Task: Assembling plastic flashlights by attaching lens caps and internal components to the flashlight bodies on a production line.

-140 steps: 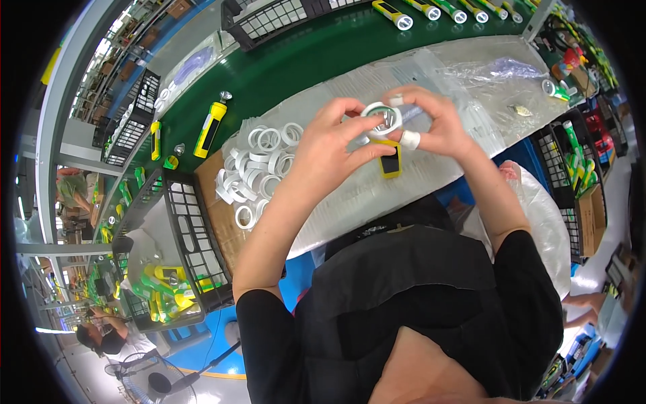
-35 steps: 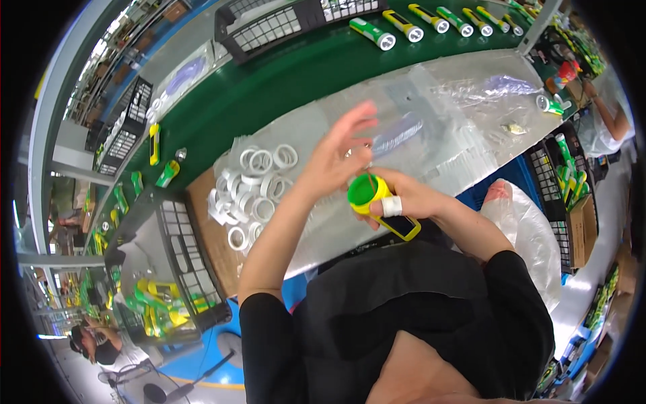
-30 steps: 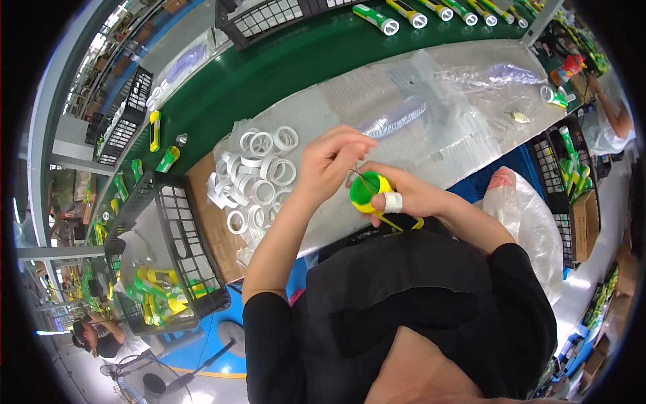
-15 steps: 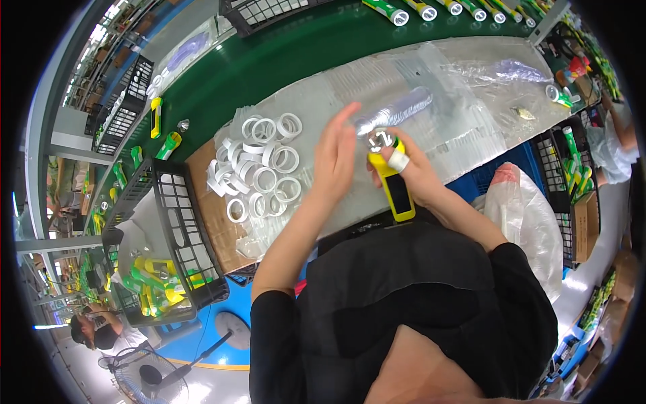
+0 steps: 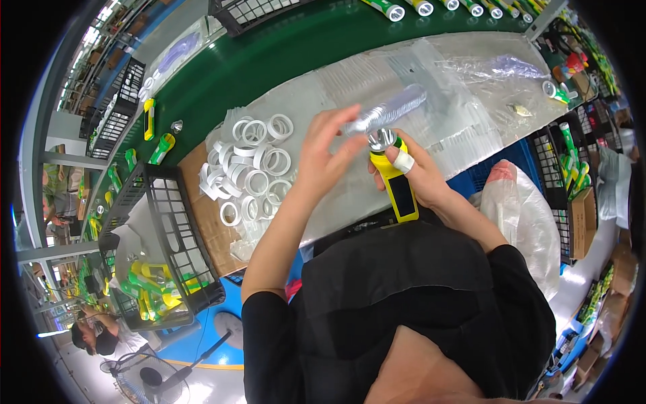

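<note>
R hand (image 5: 420,176) grips 1 yellow flashlight (image 5: 397,185).

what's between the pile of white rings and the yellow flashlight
In the head view, the left hand hangs between the white rings and the yellow flashlight, over clear plastic sheeting.

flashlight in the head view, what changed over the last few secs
The yellow flashlight was at first held by both hands with a white ring at its head; about a second ago its green head end faced up. Now the right hand alone grips it, silver reflector up, and the left hand is lifted open beside it. The pile of white rings and the black wire basket stayed put.
</note>
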`<control>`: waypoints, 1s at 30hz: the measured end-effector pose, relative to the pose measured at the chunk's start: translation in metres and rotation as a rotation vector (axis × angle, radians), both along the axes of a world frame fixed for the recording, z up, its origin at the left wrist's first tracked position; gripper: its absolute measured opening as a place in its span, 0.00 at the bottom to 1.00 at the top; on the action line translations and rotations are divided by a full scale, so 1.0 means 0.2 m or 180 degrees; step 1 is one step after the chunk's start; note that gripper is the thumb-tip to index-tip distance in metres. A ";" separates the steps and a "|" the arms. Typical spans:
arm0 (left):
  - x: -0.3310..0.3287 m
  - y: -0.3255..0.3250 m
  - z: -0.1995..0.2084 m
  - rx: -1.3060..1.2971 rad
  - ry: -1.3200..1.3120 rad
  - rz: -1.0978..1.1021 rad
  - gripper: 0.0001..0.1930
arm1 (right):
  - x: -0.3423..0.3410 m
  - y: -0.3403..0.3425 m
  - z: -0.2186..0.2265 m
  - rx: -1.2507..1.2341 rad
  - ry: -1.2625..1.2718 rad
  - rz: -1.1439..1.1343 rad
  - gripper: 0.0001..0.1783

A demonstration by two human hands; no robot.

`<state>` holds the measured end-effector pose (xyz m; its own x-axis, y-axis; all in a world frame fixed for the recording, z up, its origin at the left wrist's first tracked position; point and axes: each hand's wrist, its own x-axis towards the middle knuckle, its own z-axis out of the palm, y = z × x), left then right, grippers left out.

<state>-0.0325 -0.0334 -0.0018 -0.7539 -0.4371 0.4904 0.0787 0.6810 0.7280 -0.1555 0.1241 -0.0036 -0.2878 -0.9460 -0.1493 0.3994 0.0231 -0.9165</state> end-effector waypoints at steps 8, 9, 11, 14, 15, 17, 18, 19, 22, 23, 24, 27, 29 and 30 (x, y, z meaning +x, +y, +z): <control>0.10 0.08 0.01 -0.0593 0.0164 -0.0540 0.17 | 0.06 -0.01 0.04 -0.0333 0.0363 0.0546 0.30; 0.11 0.10 0.01 -0.0309 0.0206 -0.0553 0.18 | 0.06 -0.01 0.04 -0.0321 0.0363 0.0547 0.30; 0.12 0.13 0.00 -0.0020 0.0250 -0.0558 0.19 | 0.06 0.00 0.04 -0.0404 0.0245 0.0655 0.22; 0.14 0.17 -0.01 -0.0099 0.0466 -0.0526 0.23 | 0.08 0.01 0.04 -0.0455 0.0388 0.0740 0.23; 0.15 0.19 -0.01 -0.0034 0.0517 -0.0476 0.23 | 0.08 0.01 0.04 -0.0446 0.0386 0.0743 0.23; 0.16 0.23 -0.02 0.0038 0.0569 -0.0419 0.24 | 0.08 0.01 0.03 -0.0478 0.0722 0.0807 0.23; 0.17 0.25 -0.02 -0.0017 0.0690 -0.0353 0.23 | 0.08 0.01 0.02 -0.0472 0.0721 0.0815 0.23; 0.17 0.26 -0.03 -0.0073 0.0808 -0.0286 0.23 | 0.09 0.00 0.01 -0.0655 0.0925 0.0767 0.22; 0.20 0.21 -0.03 -0.0492 0.0644 -0.0249 0.21 | 0.10 -0.02 -0.01 -0.0701 0.0909 0.0788 0.21; 0.20 0.19 -0.03 -0.0506 0.0626 -0.0203 0.21 | 0.11 -0.04 -0.01 -0.0567 0.0700 0.0834 0.21; 0.20 0.18 -0.03 -0.0633 0.0636 -0.0194 0.20 | 0.12 -0.05 -0.01 -0.0587 0.0681 0.0882 0.21; 0.21 0.14 -0.02 -0.0855 0.0618 -0.0147 0.19 | 0.13 -0.07 0.04 -0.0685 0.0537 0.0907 0.20; 0.21 0.12 0.00 -0.0942 0.0593 -0.0115 0.19 | 0.14 -0.08 0.06 -0.0457 0.0338 0.0904 0.19; 0.21 0.12 0.01 -0.0927 0.0535 -0.0152 0.19 | 0.14 -0.09 0.05 -0.0363 0.0111 0.0925 0.18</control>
